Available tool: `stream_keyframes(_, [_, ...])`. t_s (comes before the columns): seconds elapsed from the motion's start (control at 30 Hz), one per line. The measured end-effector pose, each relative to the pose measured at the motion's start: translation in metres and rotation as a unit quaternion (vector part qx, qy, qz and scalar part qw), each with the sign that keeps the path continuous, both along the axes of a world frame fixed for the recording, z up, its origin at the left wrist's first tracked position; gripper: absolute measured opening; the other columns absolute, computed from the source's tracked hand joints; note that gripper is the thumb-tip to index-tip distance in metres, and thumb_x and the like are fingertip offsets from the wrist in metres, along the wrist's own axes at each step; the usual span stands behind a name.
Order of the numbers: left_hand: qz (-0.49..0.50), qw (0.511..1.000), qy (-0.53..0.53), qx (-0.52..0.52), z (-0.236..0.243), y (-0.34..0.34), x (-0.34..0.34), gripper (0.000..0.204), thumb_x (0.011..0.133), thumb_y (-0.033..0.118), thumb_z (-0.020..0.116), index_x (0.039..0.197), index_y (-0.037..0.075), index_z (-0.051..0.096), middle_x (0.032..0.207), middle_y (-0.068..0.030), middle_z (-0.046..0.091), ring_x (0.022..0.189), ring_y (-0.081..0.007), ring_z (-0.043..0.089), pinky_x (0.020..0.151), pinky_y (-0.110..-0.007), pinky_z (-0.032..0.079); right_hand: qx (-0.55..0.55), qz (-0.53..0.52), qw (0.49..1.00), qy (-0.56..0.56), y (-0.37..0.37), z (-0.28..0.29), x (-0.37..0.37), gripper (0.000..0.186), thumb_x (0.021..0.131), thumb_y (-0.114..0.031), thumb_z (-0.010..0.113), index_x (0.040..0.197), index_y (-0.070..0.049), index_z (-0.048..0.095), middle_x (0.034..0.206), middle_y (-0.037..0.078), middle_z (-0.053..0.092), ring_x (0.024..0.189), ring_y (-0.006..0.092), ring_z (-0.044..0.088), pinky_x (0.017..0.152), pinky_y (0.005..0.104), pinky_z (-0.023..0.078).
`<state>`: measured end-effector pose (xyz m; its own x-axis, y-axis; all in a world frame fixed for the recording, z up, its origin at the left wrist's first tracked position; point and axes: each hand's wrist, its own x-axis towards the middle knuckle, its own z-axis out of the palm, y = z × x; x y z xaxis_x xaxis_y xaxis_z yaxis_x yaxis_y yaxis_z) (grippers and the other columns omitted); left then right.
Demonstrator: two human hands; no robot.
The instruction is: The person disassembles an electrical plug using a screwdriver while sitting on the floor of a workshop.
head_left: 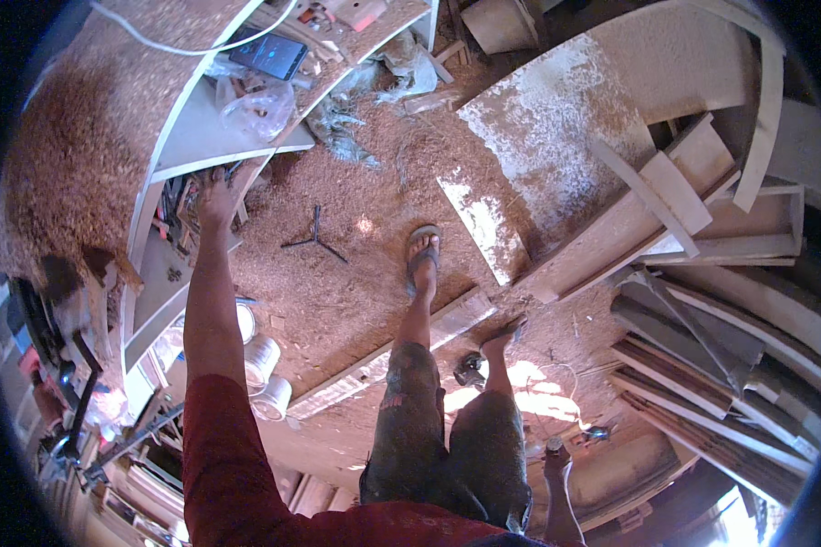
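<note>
Most of the view is a floor (337,301) buried in tan sawdust and curled shavings, soft and loose, with patches of sunlight low down. Along the person's left runs a long workbench (73,137). Its top is heaped with the same shavings and its white-edged board shelves open toward the floor. To the right a big flat panel (556,137) lies dusted white, and past it is a pile of boards (702,365), some pale and planed, some dark and rough, stacked at loose angles.

The upper shelf (201,137) holds a crumpled clear plastic bag (255,105) and a dark flat phone (269,55) with a lit screen. A white cable (182,46) crosses the bench top above them. Under the bench, round white tins (263,360) lie on their sides, and a small black three-legged piece (315,239) rests alone in the sawdust.

The hands are well apart. The left hand (214,196) is stretched out on a straight arm to the lip of the lower shelf, right at a clutter of tools (175,205) packed inside. Its fingers are lost among them, so I cannot tell whether they have closed on anything. The right hand (556,460) hangs by the thigh. Something small and dark shows at its top, but whether it is gripped cannot be made out.

As I judge it, the reach is complete but nothing has come off the shelf. The picking out and lifting are left to do.
</note>
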<state>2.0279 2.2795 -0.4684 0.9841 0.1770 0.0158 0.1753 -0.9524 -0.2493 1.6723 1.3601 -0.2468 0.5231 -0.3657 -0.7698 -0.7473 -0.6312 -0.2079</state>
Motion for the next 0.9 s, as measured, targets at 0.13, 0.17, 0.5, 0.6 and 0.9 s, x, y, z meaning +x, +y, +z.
stream_keyframes(0.13, [-0.007, 0.999, 0.024, -0.046, 0.017, -0.020, 0.010, 0.049, 0.082, 0.013, 0.064, 0.128, 0.003, 0.051, 0.139, -0.0261, 0.041, 0.125, -0.0466, 0.045, 0.102, -0.050, 0.044, 0.011, -0.021, 1.000, -0.013, 0.001, -0.014, -0.016, 0.018, 0.089, -0.017, 0.063, 0.099, -0.002, 0.063, 0.073, 0.004, 0.065, 0.059, 0.0148, 0.065, 0.047, 0.0289, 0.051])
stream_keyframes(0.17, [0.019, 0.997, 0.060, -0.036, 0.024, -0.022, 0.008, 0.048, 0.082, 0.013, 0.064, 0.128, 0.002, 0.050, 0.139, -0.0266, 0.041, 0.126, -0.0464, 0.044, 0.102, -0.050, 0.043, 0.019, -0.032, 0.999, -0.026, 0.002, -0.016, -0.012, 0.018, 0.089, -0.018, 0.063, 0.098, -0.002, 0.063, 0.074, 0.005, 0.065, 0.059, 0.0153, 0.065, 0.049, 0.0291, 0.052])
stream_keyframes(0.5, [0.231, 0.910, 0.054, -0.339, 0.058, -0.201, -0.035, 0.036, 0.089, 0.009, 0.055, 0.123, -0.001, 0.049, 0.087, -0.0250, 0.060, 0.077, -0.0416, 0.060, 0.066, -0.050, 0.046, 0.059, -0.256, 0.963, -0.054, 0.015, -0.017, 0.000, 0.016, 0.095, -0.018, 0.056, 0.104, -0.004, 0.055, 0.082, 0.008, 0.066, 0.059, 0.0153, 0.065, 0.042, 0.0278, 0.050])
stream_keyframes(0.6, [0.101, 0.862, -0.062, -0.492, 0.077, -0.329, -0.143, 0.031, 0.089, 0.004, 0.054, 0.119, 0.003, 0.047, 0.082, -0.0136, 0.055, 0.068, -0.0250, 0.058, 0.060, -0.038, 0.047, 0.142, -0.306, 0.932, -0.133, 0.005, 0.002, 0.013, 0.029, 0.099, -0.027, 0.052, 0.114, -0.002, 0.051, 0.089, 0.010, 0.066, 0.066, 0.0143, 0.065, 0.045, 0.0265, 0.051])
stream_keyframes(0.9, [-0.092, 0.615, 0.310, -0.719, 0.408, -0.800, -0.227, 0.024, 0.090, 0.015, 0.070, 0.105, 0.000, 0.060, 0.084, -0.0038, 0.066, 0.074, -0.0109, 0.064, 0.066, -0.026, 0.052, 0.290, -0.366, 0.818, -0.335, -0.044, 0.143, 0.015, 0.030, 0.104, -0.027, 0.045, 0.120, -0.003, 0.053, 0.103, 0.008, 0.066, 0.084, 0.0130, 0.064, 0.067, 0.0297, 0.053])
